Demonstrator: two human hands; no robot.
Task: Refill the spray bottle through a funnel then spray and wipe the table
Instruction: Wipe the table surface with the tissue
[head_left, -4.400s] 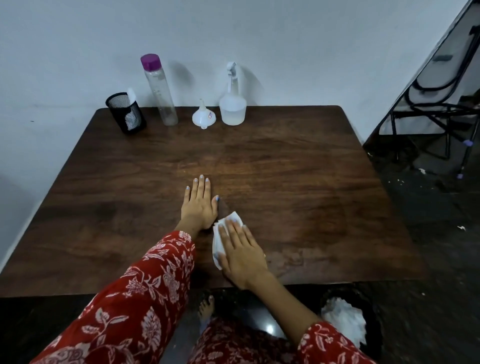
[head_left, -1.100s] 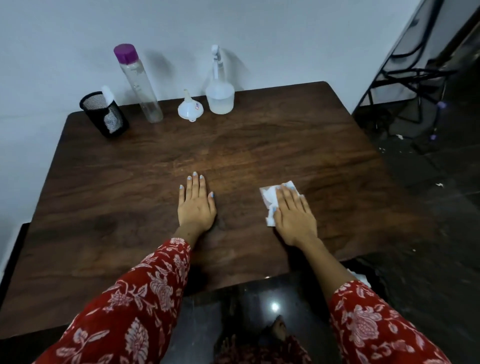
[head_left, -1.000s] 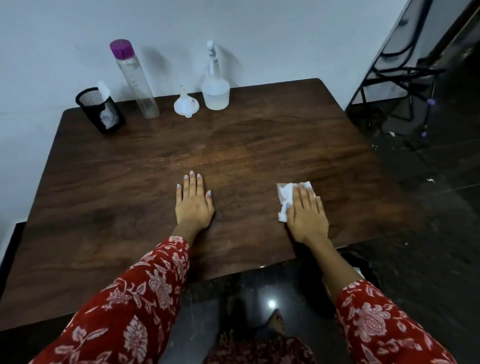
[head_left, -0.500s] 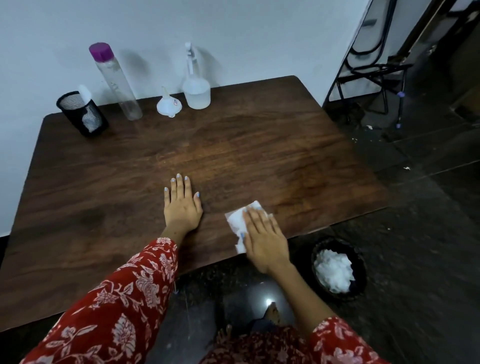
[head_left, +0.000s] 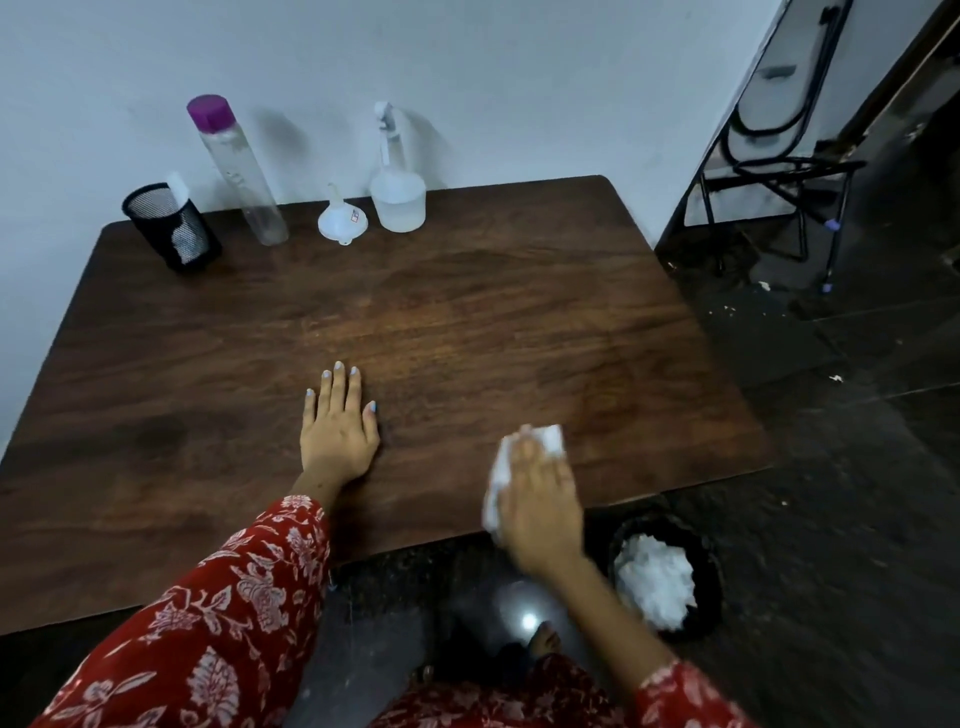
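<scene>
My left hand (head_left: 340, 431) lies flat, palm down, on the dark wooden table (head_left: 467, 312) near its front middle. My right hand (head_left: 540, 499), blurred with motion, presses a white tissue (head_left: 551, 441) against the table at its front edge, right of the left hand; the fingers look straight over the tissue. The clear spray bottle (head_left: 397, 202) stands at the back by the wall. Just left of it a small white funnel (head_left: 342, 221) sits upside down. Further left stands a tall clear bottle (head_left: 239, 171) with a purple cap.
A black mesh cup (head_left: 174, 226) holding a white item stands at the back left corner. On the floor beneath the front right edge sits a black bin (head_left: 657, 577) with crumpled white tissues. A black metal chair frame (head_left: 779, 161) stands to the right.
My right hand has slid the tissue to the right, then back left and toward the front edge. My left hand stays flat in place. The view has shifted.
</scene>
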